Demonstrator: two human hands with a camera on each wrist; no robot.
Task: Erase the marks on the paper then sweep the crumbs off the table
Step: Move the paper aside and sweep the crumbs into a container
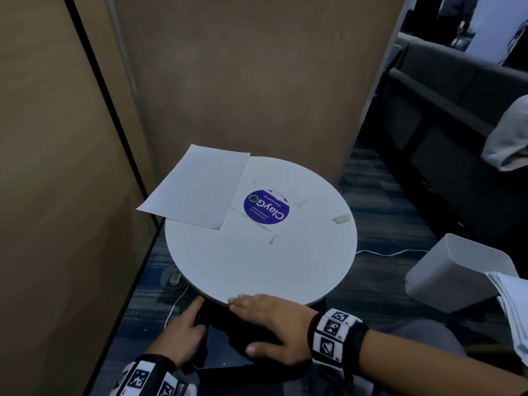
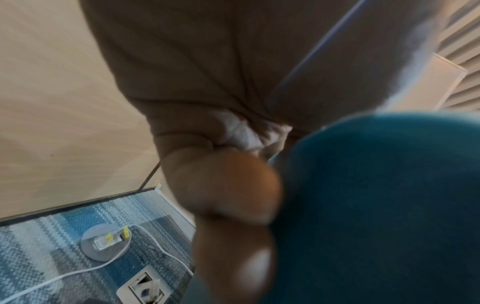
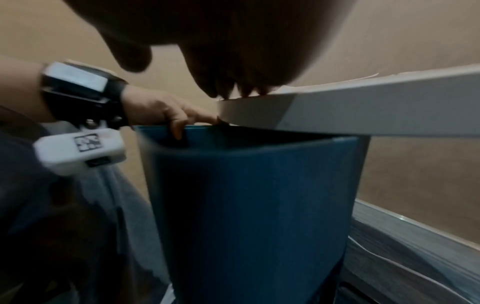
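- Two hands work at the near rim of the round white table (image 1: 257, 270), each wrist wearing a black band with black-and-white coded tags.
- Right hand (image 1: 274, 321) lies flat, fingers straight and close together, fingertips resting on the table's near edge, thumb spread out to the side.
- Left hand (image 1: 183, 335) grips the rim of a dark blue bin (image 3: 254, 201); the right wrist view shows its fingers curled over the bin's top edge, index finger reaching toward the underside of the tabletop.
- Bin sits just below the table's near edge, its open mouth tucked under the rim beneath the right hand's fingertips.
- Crumbs (image 1: 271, 238) show as small greyish smudges scattered on the tabletop around a round blue sticker (image 1: 266, 207) printed with white lettering at the table's centre.
- White eraser (image 1: 343, 218) lies near the table's right edge, well apart from both hands.
- Paper (image 1: 197, 187), a plain white sheet, lies on the far left part of the table, two of its corners hanging past the rim; marks on it are too faint to tell.
- Beside the table to the right stands a white bin (image 1: 457, 270), with a white cable (image 1: 391, 252) trailing on the blue patterned carpet.
- Tan partition panels rise behind and to the left; dark sofas stand far right.
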